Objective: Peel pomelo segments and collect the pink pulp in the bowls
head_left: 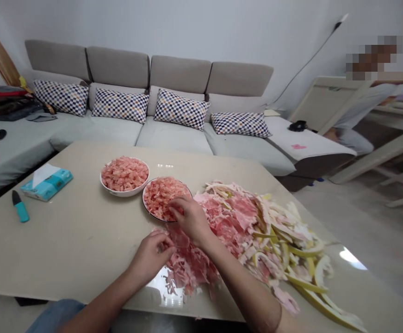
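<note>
plainly, pomelo pulp (163, 188) lay in the dark-rimmed dish (146, 207) beneath the right hand (188, 217); it seemed light, juicy, fragile, best pinched by its edges; that and the left hand (152, 255) curled narrow, any hold unclear.

Right hand (190, 219) over heaped plate (155, 216)

The pale counter (83, 245) before you has a glossy top that catches the light. On it, toward your left, lie a turquoise-handled knife (21, 210) and a blue tissue pack (50, 185). Farther from you, a white bowl (127, 193) stands just beside a dark-rimmed plate (147, 210). To your right spread pink scraps (225, 226) and yellow-green rind strips (305, 252), heaped together.
</note>
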`<state>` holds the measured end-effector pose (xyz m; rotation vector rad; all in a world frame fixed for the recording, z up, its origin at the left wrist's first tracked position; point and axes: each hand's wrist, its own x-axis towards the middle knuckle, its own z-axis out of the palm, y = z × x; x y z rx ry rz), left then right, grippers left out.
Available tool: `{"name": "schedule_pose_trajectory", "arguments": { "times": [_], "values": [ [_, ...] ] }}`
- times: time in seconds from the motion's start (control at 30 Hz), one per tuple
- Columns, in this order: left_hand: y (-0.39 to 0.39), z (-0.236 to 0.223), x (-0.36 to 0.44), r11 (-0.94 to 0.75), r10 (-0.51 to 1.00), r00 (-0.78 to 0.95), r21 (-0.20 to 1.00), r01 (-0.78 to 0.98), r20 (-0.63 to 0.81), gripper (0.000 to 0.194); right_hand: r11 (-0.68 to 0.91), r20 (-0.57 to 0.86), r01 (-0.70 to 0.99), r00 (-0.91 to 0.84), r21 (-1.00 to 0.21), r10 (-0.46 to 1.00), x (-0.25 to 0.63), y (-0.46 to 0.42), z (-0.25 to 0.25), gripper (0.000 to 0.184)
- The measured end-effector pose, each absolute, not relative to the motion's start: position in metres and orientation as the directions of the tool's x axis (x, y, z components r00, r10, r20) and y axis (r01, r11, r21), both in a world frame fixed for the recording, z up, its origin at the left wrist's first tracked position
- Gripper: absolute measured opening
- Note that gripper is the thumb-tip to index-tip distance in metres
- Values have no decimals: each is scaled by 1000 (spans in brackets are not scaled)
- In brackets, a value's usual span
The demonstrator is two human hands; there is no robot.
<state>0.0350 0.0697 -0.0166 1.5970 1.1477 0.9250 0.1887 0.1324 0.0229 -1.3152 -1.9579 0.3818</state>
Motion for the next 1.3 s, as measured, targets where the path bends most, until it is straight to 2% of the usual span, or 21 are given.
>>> {"name": "schedule_pose_trajectory", "arguments": {
  "times": [0.13, 0.2, 0.23, 0.3, 0.37, 0.43, 0.6, 0.73, 0.8, 0.87, 1.0, 1.3],
  "values": [
    [68, -10, 36, 65, 959, 274, 996, 55, -78, 6, 430, 405, 687, -212, -585, 890, 191, 127, 33, 19],
    [67, -5, 35, 256, 932, 303, 954, -157, -200, 18, 431, 390, 673, -224, -600, 893, 194, 113, 41, 20],
    [67, -3, 35, 360, 907, 332, 888, -287, -260, 24, 427, 375, 654, -229, -625, 898, 196, 103, 44, 19],
    [66, 3, 33, 524, 847, 406, 669, -527, -343, 28, 359, 294, 607, -208, -709, 933, 199, 80, 47, 17],
    [65, 9, 32, 564, 826, 434, 506, -652, -360, 23, 288, 187, 557, -233, -779, 954, 200, 56, 45, 17],
    [64, 13, 33, 552, 830, 416, 444, -706, -372, 21, 229, 134, 533, -211, -814, 968, 198, 38, 37, 13],
    [56, 14, 44, 531, 837, 357, 453, -716, -416, 29, 284, 190, 545, -223, -789, 956, 182, 25, 19, 27],
    [50, 16, 49, 543, 838, 407, 493, -680, -362, 35, 284, 216, 480, -193, -830, 957, 181, 31, 20, 9],
    [48, 16, 48, 528, 848, 435, 543, -653, -301, 35, 238, 187, 427, -159, -873, 969, 186, 33, 23, 15],
    [46, 15, 45, 484, 866, 431, 647, -589, -255, 33, 174, 138, 393, -117, -903, 983, 193, 35, 27, 17],
    [44, 6, 41, 345, 921, 316, 856, -385, -229, 30, 88, 61, 349, -88, -933, 994, 203, 36, 30, 19],
    [49, 3, 43, 240, 962, 203, 923, -300, -184, 35, 29, 8, 314, -69, -949, 998, 205, 37, 26, 14]
  ]
}}
